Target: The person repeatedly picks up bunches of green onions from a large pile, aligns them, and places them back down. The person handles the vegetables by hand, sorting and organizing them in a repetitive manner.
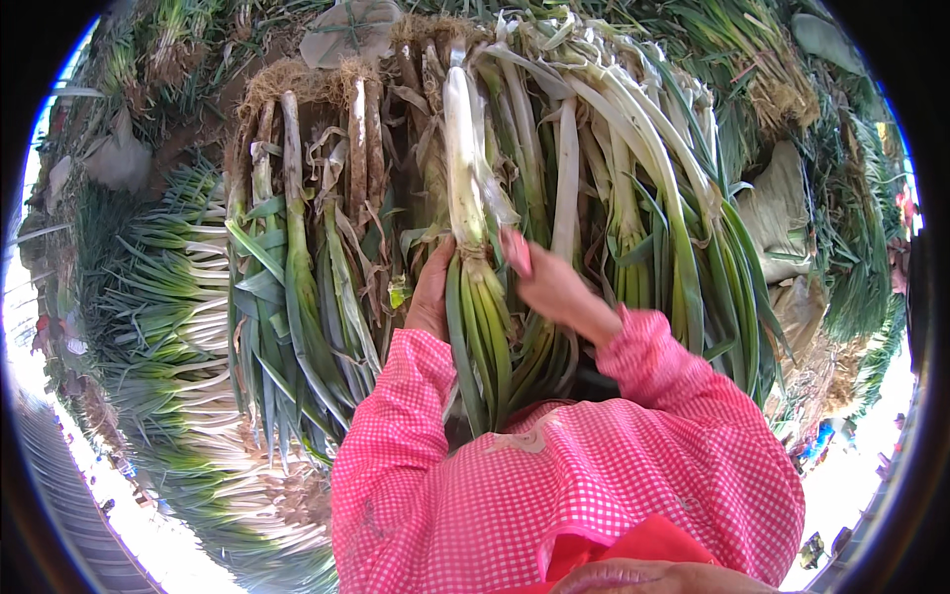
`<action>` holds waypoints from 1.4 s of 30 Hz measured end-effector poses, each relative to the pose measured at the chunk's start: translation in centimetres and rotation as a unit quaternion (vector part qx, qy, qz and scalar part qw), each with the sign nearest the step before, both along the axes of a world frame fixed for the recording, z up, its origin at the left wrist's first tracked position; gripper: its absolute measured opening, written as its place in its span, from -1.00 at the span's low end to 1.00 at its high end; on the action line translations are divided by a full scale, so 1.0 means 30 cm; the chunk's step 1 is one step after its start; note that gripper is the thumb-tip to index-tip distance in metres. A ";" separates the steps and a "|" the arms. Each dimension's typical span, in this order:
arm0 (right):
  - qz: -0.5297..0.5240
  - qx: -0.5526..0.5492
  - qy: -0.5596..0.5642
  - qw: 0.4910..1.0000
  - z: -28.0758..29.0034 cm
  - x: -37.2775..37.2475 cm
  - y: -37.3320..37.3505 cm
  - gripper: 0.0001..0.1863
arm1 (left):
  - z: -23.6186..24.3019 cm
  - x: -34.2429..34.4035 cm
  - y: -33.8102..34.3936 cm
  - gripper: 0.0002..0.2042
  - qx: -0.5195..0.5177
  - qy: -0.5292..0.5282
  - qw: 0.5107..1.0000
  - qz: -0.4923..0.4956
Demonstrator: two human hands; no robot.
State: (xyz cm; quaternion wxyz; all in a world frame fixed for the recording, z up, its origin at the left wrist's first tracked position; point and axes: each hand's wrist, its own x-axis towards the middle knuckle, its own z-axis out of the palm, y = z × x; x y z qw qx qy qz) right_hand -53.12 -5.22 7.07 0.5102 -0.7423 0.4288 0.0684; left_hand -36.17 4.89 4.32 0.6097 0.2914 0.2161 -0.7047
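A large green onion (465, 158) stands out in the middle, its white stalk pointing away from me and its green leaves (485, 337) reaching toward my body. My left hand (432, 292) is wrapped round it from the left, where white turns to green. Just right of the stalk, my right hand (564, 297) is closed and blurred by motion. A pinkish-red patch shows at its fingertips, and I cannot make out what it is. Beside those fingertips a thin, pale, loose strip (495, 193) runs along the stalk.
Unpeeled green onions with brown, rooty ends (297, 188) lie to the left of my hands. Cleaner, pale green onions (633, 119) are heaped to the right. A long row of white-stemmed green onions (203, 356) lines the far left. More bundles (762, 79) lie behind.
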 end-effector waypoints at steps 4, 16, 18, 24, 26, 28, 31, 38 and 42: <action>-0.079 0.084 0.051 0.992 -0.018 0.207 -0.219 -0.67 | -0.021 0.006 0.028 -0.79 -0.021 -0.189 0.981 0.022; -0.024 -0.017 -0.022 0.999 0.007 0.030 0.026 -0.63 | -0.076 -0.028 -0.018 -0.90 0.139 -0.454 0.879 0.050; -0.030 0.025 0.021 0.999 -0.022 0.185 -0.116 -0.69 | -0.003 0.011 -0.019 -0.88 0.143 -0.529 0.833 0.069; -0.008 -0.010 0.016 1.000 0.031 0.332 -0.334 -0.75 | 0.122 0.238 0.018 -0.85 0.267 -0.727 0.631 0.039; 0.016 -0.018 0.070 0.997 0.037 0.274 -0.281 -0.73 | 0.117 0.261 0.007 -0.89 0.305 -0.777 0.547 0.057; 0.036 -0.053 0.085 0.994 0.000 0.251 -0.266 -0.69 | 0.102 0.205 -0.013 -0.84 0.253 -0.872 0.419 0.002; 0.036 -0.139 0.029 0.989 -0.103 0.348 -0.361 -0.68 | 0.073 0.018 -0.077 -0.65 0.067 -0.931 0.354 -0.050; -0.020 -0.189 -0.001 0.982 -0.058 0.356 -0.375 -0.69 | -0.013 0.014 -0.132 -0.46 0.140 -0.729 0.607 -0.283; 0.057 -0.010 0.059 0.997 0.098 0.010 -0.045 -0.60 | -0.038 0.157 -0.048 -0.47 0.018 -0.484 0.858 -0.172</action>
